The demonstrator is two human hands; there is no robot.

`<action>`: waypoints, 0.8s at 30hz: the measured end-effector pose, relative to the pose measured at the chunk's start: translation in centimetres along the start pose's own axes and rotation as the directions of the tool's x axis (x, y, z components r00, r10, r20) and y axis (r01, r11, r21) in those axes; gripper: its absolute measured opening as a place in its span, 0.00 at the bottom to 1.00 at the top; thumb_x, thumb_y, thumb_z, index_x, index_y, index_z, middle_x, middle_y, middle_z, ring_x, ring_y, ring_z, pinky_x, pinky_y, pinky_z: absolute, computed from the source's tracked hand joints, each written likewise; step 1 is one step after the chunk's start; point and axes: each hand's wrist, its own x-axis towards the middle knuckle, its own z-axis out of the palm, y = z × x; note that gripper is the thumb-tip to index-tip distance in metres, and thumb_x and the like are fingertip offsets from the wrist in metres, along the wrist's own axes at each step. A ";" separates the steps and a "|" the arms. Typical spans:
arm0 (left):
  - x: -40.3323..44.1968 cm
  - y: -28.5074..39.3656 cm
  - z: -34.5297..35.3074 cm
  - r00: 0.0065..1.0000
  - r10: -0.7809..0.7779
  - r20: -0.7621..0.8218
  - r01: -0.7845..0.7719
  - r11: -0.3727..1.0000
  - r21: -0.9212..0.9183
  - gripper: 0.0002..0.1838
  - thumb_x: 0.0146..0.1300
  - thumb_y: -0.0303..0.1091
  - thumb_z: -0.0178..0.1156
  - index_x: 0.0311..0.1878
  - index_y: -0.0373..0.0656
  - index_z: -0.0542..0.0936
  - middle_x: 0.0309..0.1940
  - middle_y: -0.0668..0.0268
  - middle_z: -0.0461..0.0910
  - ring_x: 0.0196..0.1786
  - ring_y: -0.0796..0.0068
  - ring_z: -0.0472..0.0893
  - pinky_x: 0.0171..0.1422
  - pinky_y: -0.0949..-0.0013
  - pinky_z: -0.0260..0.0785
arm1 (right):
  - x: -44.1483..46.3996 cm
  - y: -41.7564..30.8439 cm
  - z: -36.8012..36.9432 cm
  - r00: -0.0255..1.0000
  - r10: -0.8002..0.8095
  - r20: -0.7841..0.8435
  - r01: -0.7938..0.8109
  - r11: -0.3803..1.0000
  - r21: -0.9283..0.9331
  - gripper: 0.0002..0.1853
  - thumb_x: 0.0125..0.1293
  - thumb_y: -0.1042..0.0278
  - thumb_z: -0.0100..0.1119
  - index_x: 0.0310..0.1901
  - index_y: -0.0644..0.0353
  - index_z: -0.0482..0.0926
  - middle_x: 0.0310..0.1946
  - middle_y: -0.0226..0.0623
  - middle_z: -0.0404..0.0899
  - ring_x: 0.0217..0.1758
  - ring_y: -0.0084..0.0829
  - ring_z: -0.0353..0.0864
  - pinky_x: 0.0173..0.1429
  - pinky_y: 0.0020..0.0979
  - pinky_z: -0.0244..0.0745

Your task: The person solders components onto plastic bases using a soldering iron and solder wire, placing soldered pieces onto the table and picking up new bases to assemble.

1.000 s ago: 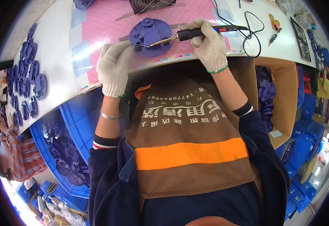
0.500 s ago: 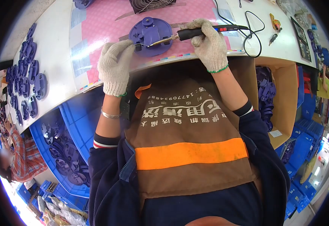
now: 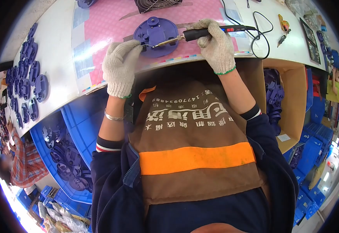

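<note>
My right hand (image 3: 218,46), in a white knit glove, is closed around the black handle of a soldering iron (image 3: 191,35). The iron points left across a round purple plastic housing (image 3: 165,29) lying flat on the pink mat. Its tip meets a thin strand of solder wire (image 3: 147,45) near the housing's lower left. From there the strand runs to my gloved left hand (image 3: 120,68), whose fingers are pinched together at the housing's left edge. What lies inside that pinch is partly hidden by the glove.
A fan with a wire guard (image 3: 158,4) stands behind the housing. The iron's black cable (image 3: 268,29) loops at right. Many purple parts (image 3: 24,77) spread over the left table. Below are a blue bin (image 3: 66,159) and a cardboard box (image 3: 293,97) of parts. Another person (image 3: 26,163) sits at left.
My left hand has shifted slightly to the right, and the housing has moved a touch the same way. The right hand and soldering iron stay almost in place.
</note>
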 end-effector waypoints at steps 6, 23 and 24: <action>0.0 0.0 -0.1 1.000 -0.003 0.004 0.003 1.000 -0.001 0.09 0.54 0.31 0.66 0.38 0.41 0.85 0.32 0.61 0.80 0.37 0.67 0.80 0.45 0.68 0.71 | -0.2 0.0 0.2 0.985 -0.162 0.061 0.172 0.951 -0.256 0.11 0.65 0.82 0.46 0.48 0.71 0.73 0.40 0.34 0.77 0.36 0.19 0.69 0.37 0.18 0.69; 0.0 0.3 -0.1 0.998 0.056 0.040 -0.059 0.996 0.068 0.10 0.54 0.32 0.65 0.39 0.42 0.85 0.36 0.61 0.82 0.40 0.64 0.80 0.47 0.67 0.71 | 0.3 0.8 -0.5 0.958 -0.272 0.088 0.281 0.844 -0.457 0.12 0.69 0.71 0.48 0.46 0.72 0.75 0.39 0.41 0.80 0.35 0.24 0.77 0.33 0.22 0.71; 0.0 0.3 -0.1 0.997 0.063 0.041 -0.066 0.995 0.070 0.10 0.53 0.32 0.65 0.39 0.42 0.86 0.36 0.61 0.82 0.40 0.64 0.80 0.47 0.67 0.71 | 0.2 0.6 -0.4 0.977 -0.208 0.052 0.213 0.923 -0.320 0.12 0.69 0.70 0.48 0.46 0.71 0.75 0.39 0.41 0.80 0.35 0.24 0.77 0.32 0.22 0.71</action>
